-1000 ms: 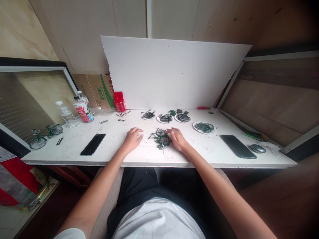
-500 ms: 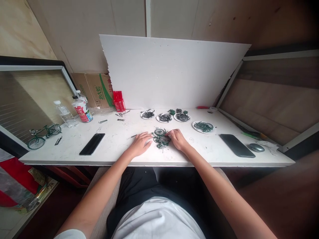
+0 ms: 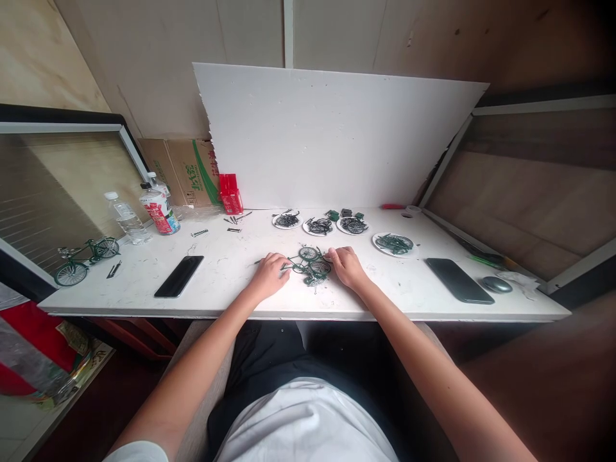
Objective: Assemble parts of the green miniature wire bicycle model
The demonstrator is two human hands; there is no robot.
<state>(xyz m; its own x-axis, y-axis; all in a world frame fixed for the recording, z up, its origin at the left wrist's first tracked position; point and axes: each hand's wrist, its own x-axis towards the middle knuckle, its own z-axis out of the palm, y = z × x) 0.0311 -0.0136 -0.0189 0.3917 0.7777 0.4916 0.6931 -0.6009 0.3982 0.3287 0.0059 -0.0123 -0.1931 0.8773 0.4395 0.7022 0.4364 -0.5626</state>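
Small green bicycle parts with dark wheels [image 3: 315,264] lie on the white table between my hands. My left hand [image 3: 270,276] rests at their left, its fingers curled in and closed near a thin green piece; what it pinches is too small to make out. On the right, my right hand [image 3: 346,266] touches the edge of the parts with thumb and forefinger pressed together, and what lies between them is hidden. A dark thin tool partly shows behind my left hand.
Plates of small parts [image 3: 287,220], [image 3: 392,244] stand behind the hands. A phone [image 3: 179,276] lies left, a dark case [image 3: 459,281] and a mouse [image 3: 496,284] right. Bottles [image 3: 160,210] and a model bicycle [image 3: 86,260] stand far left.
The fingers of my left hand have curled in and moved slightly left. My right hand has shifted a little right, and more of the green parts shows.
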